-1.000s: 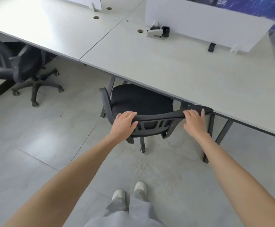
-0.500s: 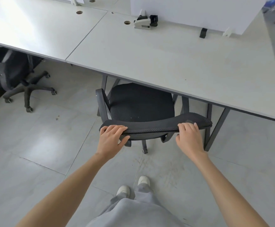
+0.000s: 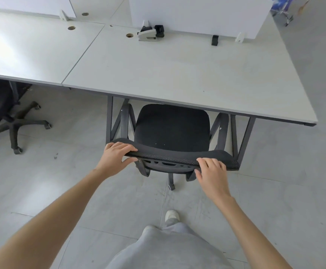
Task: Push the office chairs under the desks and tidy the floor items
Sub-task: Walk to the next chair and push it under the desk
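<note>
A black office chair [image 3: 171, 129] stands in front of me, its seat partly under the white desk [image 3: 177, 70]. My left hand [image 3: 114, 159] grips the left end of the chair's backrest top, fingers over it and thumb beneath. My right hand [image 3: 212, 172] holds the right part of the same backrest edge, fingers curled over it. A second black office chair [image 3: 5, 117] stands at the far left, half under the neighbouring desk [image 3: 32, 47], its star base and castors showing.
Dark metal desk legs [image 3: 243, 140] flank the chair on both sides. A white-and-black clamp fitting [image 3: 150, 33] and white divider panels [image 3: 197, 14] sit at the desk's back. Small debris [image 3: 55, 155] lies on the grey tiled floor. My feet [image 3: 170, 215] stand behind the chair.
The chair has swung from an angled stance to face the desk squarely, with its seat centred between the desk legs. Both hands have stayed on the backrest, and I have stepped closer.
</note>
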